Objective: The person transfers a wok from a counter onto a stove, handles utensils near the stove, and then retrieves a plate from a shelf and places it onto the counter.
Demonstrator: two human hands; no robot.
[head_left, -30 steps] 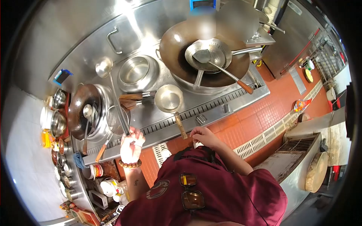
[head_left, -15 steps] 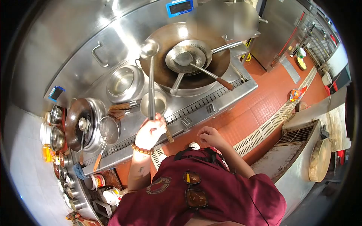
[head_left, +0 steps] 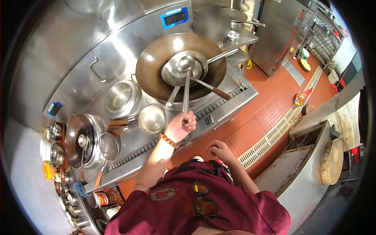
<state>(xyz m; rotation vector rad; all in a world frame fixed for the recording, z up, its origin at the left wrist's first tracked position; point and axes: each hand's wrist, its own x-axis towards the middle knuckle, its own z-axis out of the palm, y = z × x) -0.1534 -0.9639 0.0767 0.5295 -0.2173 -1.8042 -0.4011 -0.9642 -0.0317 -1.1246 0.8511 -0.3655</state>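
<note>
A steel ladle (head_left: 186, 64) reaches over a broad brown wok (head_left: 149, 72).
From here, the left hand (head_left: 181, 126), below brown round beads (head_left: 168, 141), grips its long handle; the smooth, domed bowl sits at twelve o'clock, over a perforated strainer (head_left: 202, 65) in the wok, touching or not I can't tell. A spatula's wooden grip (head_left: 221, 94) points to four o'clock. The right hand (head_left: 219, 152) is free, fingers loosely curled. At nine o'clock from the left hand, a round metal pan (head_left: 151, 119).

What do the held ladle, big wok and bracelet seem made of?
Ladle: metal, probably stainless steel; silvery, smooth, with bright highlights.
Big wok: likely iron or steel; brown, seasoned-looking surface with a sheen.
Bracelet: perhaps polished wood; round brown beads, but grain is too small to make out.
</note>
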